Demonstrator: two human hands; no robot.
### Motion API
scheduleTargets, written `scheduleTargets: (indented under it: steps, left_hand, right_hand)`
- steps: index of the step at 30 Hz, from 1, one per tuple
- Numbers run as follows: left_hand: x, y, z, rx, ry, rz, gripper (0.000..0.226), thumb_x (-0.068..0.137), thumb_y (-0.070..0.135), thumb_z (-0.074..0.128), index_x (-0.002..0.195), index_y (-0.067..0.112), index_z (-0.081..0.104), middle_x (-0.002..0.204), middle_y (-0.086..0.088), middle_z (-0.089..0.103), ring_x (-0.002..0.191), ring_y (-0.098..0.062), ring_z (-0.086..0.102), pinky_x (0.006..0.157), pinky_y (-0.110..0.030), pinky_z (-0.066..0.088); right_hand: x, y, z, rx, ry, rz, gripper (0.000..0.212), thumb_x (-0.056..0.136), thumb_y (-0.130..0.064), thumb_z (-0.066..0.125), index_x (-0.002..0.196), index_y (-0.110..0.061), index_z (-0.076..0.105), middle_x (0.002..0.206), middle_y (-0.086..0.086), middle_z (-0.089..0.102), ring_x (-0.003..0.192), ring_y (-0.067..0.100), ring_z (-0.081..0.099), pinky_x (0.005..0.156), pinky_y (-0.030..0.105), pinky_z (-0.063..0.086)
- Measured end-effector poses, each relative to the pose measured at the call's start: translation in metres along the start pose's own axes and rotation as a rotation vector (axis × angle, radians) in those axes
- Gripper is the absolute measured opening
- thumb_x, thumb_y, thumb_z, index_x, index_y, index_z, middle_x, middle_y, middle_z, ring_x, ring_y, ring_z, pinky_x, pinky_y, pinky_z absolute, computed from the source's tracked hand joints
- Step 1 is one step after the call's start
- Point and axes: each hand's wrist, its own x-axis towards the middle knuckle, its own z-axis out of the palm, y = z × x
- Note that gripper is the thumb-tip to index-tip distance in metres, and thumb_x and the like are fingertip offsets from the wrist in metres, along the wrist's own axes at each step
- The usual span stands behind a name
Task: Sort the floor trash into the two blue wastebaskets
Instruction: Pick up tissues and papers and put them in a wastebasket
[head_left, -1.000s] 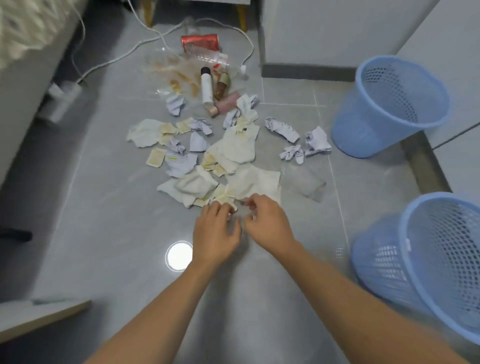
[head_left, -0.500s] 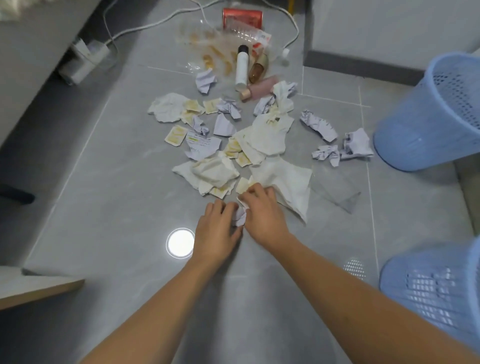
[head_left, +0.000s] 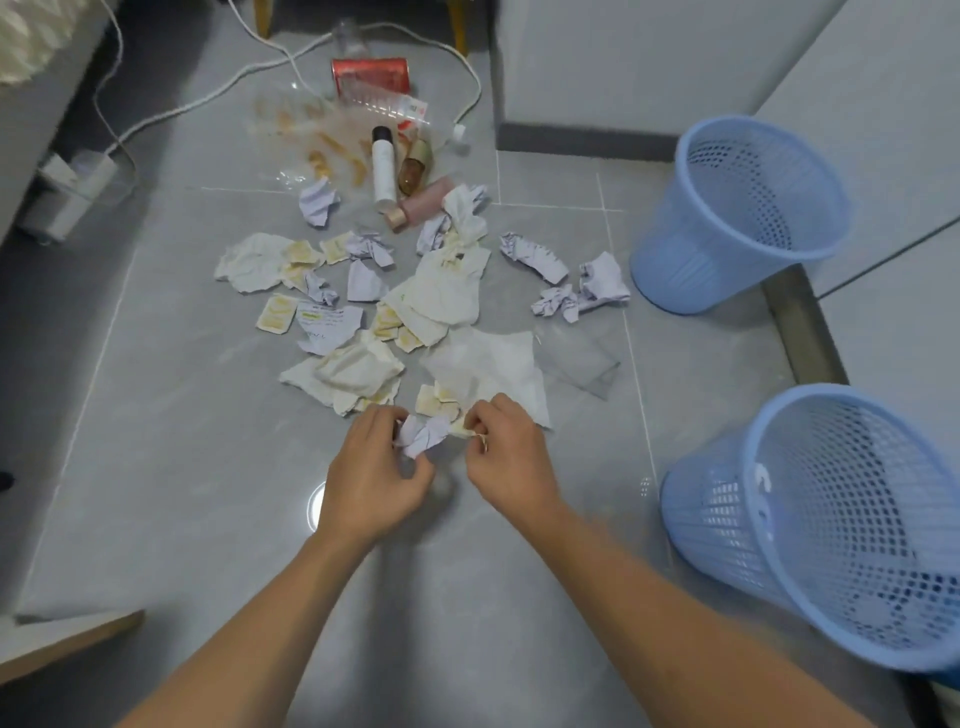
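Since 0.5 s ago I've lifted a crumpled paper ball (head_left: 423, 435) clear; my left hand (head_left: 375, 475) curls around it, my right hand (head_left: 506, 457) pinches a yellowish scrap (head_left: 464, 427) beside it, 2 blue wastebaskets (head_left: 810, 525) to the ball's right.

Crumpled paper (head_left: 423, 435) is pinched off the floor; trash pile (head_left: 410, 291) mid-floor, two blue mesh wastebaskets (head_left: 737, 218) tilted along the right edge.

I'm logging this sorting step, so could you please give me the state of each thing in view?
left hand: holds crumpled paper ball
right hand: pinches small yellowish scrap
far wastebasket: upright, looks empty
near wastebasket: tilted, contents unclear
white bottle: lying, capped
pink bottle: lying
red can: lying
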Motion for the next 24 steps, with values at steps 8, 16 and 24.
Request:
scheduleTargets:
  steps: [8, 16, 24]
  left_hand:
    - [0.02, 0.167, 0.018, -0.088, -0.159, 0.386, 0.031, 0.078, 0.023, 0.072, 0.102, 0.028, 0.052, 0.095, 0.014, 0.05, 0.088, -0.01, 0.05, 0.069, -0.03, 0.044]
    - [0.002, 0.275, 0.111, 0.087, -0.365, 0.72, 0.049, 0.078, 0.053, 0.067, 0.118, 0.027, 0.059, 0.11, 0.006, 0.054, 0.107, -0.021, 0.051, 0.082, -0.042, 0.047]
    - [0.0, 0.203, 0.093, 0.077, -0.183, 0.587, 0.041, 0.085, 0.048, 0.057, 0.118, 0.024, 0.061, 0.109, 0.005, 0.054, 0.104, -0.021, 0.052, 0.081, -0.041, 0.047]
  right_hand:
    - [-0.042, 0.02, -0.168, -0.038, 0.463, 0.198, 0.022, 0.069, 0.002, 0.053, 0.084, -0.014, 0.056, 0.087, 0.0, 0.053, 0.08, 0.022, 0.053, 0.065, 0.039, 0.047]
    - [-0.124, 0.094, -0.263, -0.253, 0.555, 0.509, 0.021, 0.074, -0.001, 0.063, 0.089, -0.016, 0.063, 0.092, -0.001, 0.061, 0.089, 0.022, 0.055, 0.076, 0.033, 0.046]
    - [-0.073, 0.051, -0.206, -0.19, 0.52, 0.301, 0.019, 0.073, -0.009, 0.056, 0.087, -0.019, 0.062, 0.082, -0.004, 0.059, 0.078, 0.018, 0.057, 0.067, 0.036, 0.048]
